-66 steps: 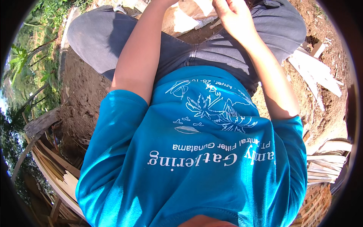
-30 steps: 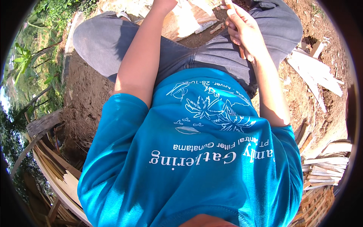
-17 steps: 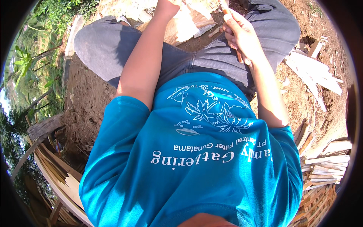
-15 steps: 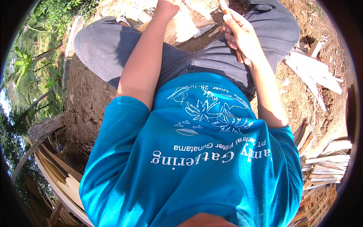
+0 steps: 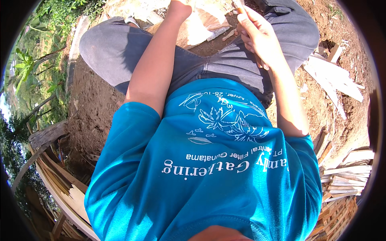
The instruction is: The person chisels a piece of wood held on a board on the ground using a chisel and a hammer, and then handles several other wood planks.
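Note:
My right hand [image 5: 259, 38] is closed around a slim brown wooden handle [image 5: 240, 8], above my right thigh. The tool's far end is cut off by the top edge, so its kind does not show. My left hand [image 5: 179, 9] is at the top edge, with its fingers mostly out of view; whether it holds anything is hidden. Between my legs, beyond both wrists, lies a broad piece of split wood [image 5: 193, 35], pale and brightly sunlit.
Split wood pieces [image 5: 335, 80] lie on bare soil at the right. Lower right is a stack of pale wooden strips [image 5: 348, 178]. Long curved wooden slats [image 5: 64, 188] stand at the lower left, below a weathered log [image 5: 48, 134]. Green plants [image 5: 26, 66] grow at the far left.
My right hand has turned slightly and shifted a little with the handle, whose lower end is now less visible. My left hand has moved slightly down and right.

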Demonstrator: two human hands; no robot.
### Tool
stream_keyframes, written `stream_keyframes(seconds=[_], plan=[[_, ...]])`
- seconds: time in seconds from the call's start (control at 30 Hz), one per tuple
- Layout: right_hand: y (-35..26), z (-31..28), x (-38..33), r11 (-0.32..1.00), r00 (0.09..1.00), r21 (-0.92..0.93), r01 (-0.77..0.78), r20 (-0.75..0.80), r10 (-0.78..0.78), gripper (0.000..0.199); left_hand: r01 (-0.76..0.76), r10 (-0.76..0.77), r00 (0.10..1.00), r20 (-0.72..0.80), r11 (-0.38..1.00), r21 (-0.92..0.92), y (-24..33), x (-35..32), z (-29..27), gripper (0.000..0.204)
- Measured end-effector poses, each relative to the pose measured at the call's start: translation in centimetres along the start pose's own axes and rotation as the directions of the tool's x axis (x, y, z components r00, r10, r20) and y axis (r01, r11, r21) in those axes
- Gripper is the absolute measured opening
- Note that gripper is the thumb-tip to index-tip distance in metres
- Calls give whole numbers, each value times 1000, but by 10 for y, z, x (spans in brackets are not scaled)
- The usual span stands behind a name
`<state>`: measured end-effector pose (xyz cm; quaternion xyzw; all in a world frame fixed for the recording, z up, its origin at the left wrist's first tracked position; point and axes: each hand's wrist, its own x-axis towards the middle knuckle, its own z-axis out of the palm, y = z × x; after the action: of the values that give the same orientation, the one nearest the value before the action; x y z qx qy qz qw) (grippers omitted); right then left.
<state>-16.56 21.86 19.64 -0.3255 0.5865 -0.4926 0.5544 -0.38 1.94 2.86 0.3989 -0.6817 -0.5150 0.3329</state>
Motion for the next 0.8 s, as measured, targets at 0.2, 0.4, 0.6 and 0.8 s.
stream_keyframes(seconds=[0.2, 0.4, 0.6, 0.8], plan=[[-45, 26, -2, 977, 978, -62, 206, -28, -208, 39, 42, -40, 999, 36, 998, -39, -3, -2, -2, 37], [-12, 19, 27, 846, 963, -460, 269, 139, -230, 39, -127, 122, 992, 36, 974, 189, -4, 2, 1, 33], [-20, 29, 30, 814, 909, -431, 389, 35, -416, 39, -108, 112, 994, -6, 940, -325, -40, 17, 13, 24], [-29, 38, 34, 904, 939, -277, 326, -14, -343, 41, 261, -356, 925, 132, 342, -903, -78, 37, 28, 12]])
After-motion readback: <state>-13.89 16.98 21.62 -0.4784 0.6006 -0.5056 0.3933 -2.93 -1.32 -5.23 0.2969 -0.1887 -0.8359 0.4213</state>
